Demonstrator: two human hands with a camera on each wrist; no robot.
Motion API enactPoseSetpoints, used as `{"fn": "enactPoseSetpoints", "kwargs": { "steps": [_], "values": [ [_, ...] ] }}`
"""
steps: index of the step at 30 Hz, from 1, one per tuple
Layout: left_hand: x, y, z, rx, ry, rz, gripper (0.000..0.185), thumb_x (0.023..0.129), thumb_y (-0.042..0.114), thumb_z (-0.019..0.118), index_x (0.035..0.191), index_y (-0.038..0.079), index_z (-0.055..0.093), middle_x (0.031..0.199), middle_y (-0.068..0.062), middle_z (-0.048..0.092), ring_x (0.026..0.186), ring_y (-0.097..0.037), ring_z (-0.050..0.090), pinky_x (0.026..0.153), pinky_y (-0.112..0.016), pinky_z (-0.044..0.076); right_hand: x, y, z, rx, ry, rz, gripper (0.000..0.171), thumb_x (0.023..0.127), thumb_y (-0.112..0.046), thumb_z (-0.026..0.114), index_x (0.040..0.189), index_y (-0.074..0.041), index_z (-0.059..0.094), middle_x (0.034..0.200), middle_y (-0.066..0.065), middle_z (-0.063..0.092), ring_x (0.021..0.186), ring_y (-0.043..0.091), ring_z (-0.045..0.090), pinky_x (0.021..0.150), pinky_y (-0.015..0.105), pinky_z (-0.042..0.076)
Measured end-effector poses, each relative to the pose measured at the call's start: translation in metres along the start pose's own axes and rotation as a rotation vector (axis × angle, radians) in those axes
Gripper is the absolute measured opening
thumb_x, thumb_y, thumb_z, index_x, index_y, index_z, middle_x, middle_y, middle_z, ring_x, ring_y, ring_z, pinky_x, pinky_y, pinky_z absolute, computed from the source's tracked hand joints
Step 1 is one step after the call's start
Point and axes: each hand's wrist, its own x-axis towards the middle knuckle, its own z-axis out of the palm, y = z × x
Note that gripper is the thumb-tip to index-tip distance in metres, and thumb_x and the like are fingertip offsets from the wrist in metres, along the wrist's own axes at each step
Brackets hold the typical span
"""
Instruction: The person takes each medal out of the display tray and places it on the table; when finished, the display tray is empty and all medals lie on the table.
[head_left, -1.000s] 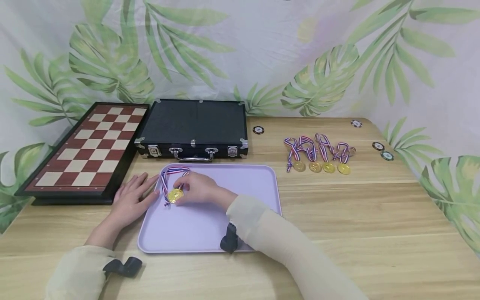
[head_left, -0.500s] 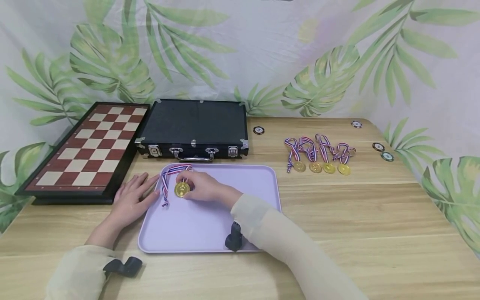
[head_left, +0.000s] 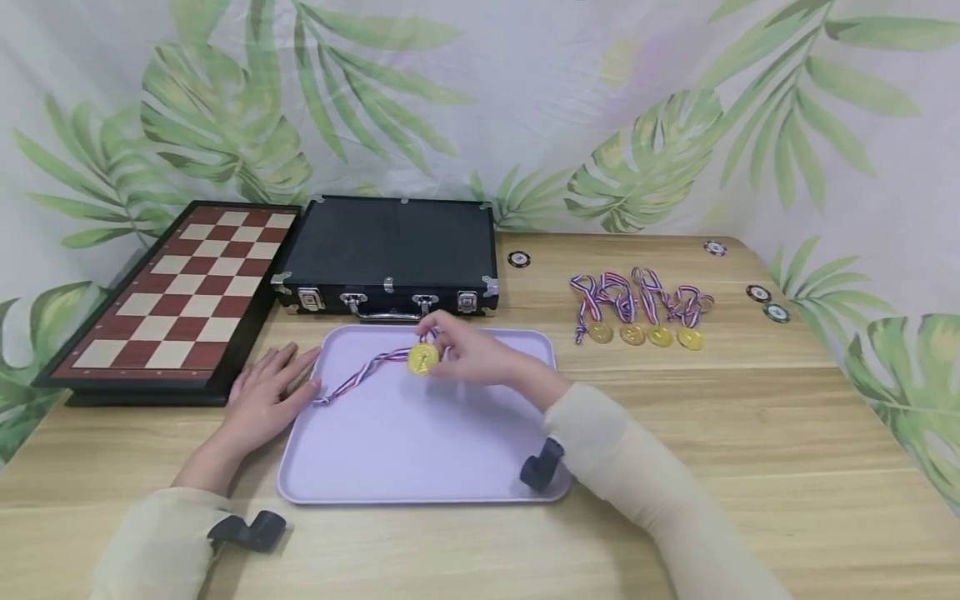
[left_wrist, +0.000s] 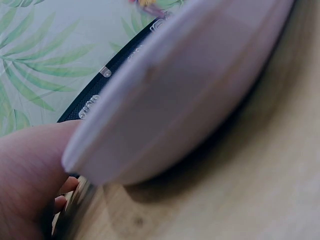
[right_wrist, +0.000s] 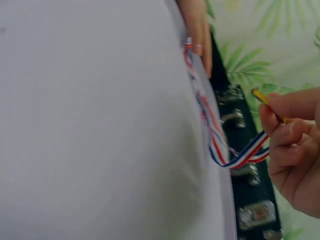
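Note:
My right hand pinches a gold medal between thumb and fingers, raised above the lilac tray. From the medal a red, white and blue ribbon trails left, its knotted end down at the tray's left side. The right wrist view shows the medal edge-on in the fingertips, with the ribbon looping below. My left hand lies flat with fingers extended, between the chessboard and the tray, its thumb at the tray's left rim. In the left wrist view the tray's side covers much of that hand.
Behind the tray stands a black case with metal latches. A folded chessboard lies at the left. Several medals with ribbons lie in a row at the right. Poker chips are scattered along the back and right of the wooden table.
My right hand has lifted the medal and carried it right, away from the tray's left side. The ribbon has stretched out behind it. My left hand stays in place.

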Motion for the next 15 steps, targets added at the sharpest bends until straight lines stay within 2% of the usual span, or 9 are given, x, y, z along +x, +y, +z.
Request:
{"fn": "enactPoseSetpoints", "kwargs": {
  "steps": [4,9,15],
  "values": [
    [0.001,0.0,-0.001,-0.001,-0.006,0.0,0.053,0.088,0.039,0.043,0.132,0.012,0.035,0.134,-0.025,0.023,0.126,-0.037,0.007,0.095,-0.054,-0.002,-0.026,-0.001,-0.025,0.016,0.048,-0.029,0.043,0.077,0.004,0.059,0.115,-0.006,0.042,0.082,0.007,0.055,0.061,0.017,0.047,0.053,0.022,0.039],
    [0.001,0.0,0.001,-0.008,-0.007,0.002,0.053,0.088,0.039,0.043,0.133,0.013,0.035,0.135,-0.025,0.022,0.126,-0.037,0.007,0.095,-0.054,-0.003,-0.063,-0.001,-0.054,0.034,0.124,-0.096,0.046,0.077,0.005,0.059,0.12,-0.004,0.046,0.083,0.009,0.055,0.055,0.015,0.044,0.047,0.021,0.036],
    [0.0,-0.002,0.003,-0.011,0.001,-0.003,0.053,0.087,0.04,0.043,0.133,0.014,0.035,0.135,-0.025,0.022,0.126,-0.036,0.007,0.094,-0.054,-0.002,-0.112,-0.008,-0.09,0.085,0.253,-0.198,0.046,0.076,0.01,0.057,0.12,0.003,0.046,0.082,0.014,0.053,0.053,0.014,0.043,0.041,0.02,0.033]
  ]
}}
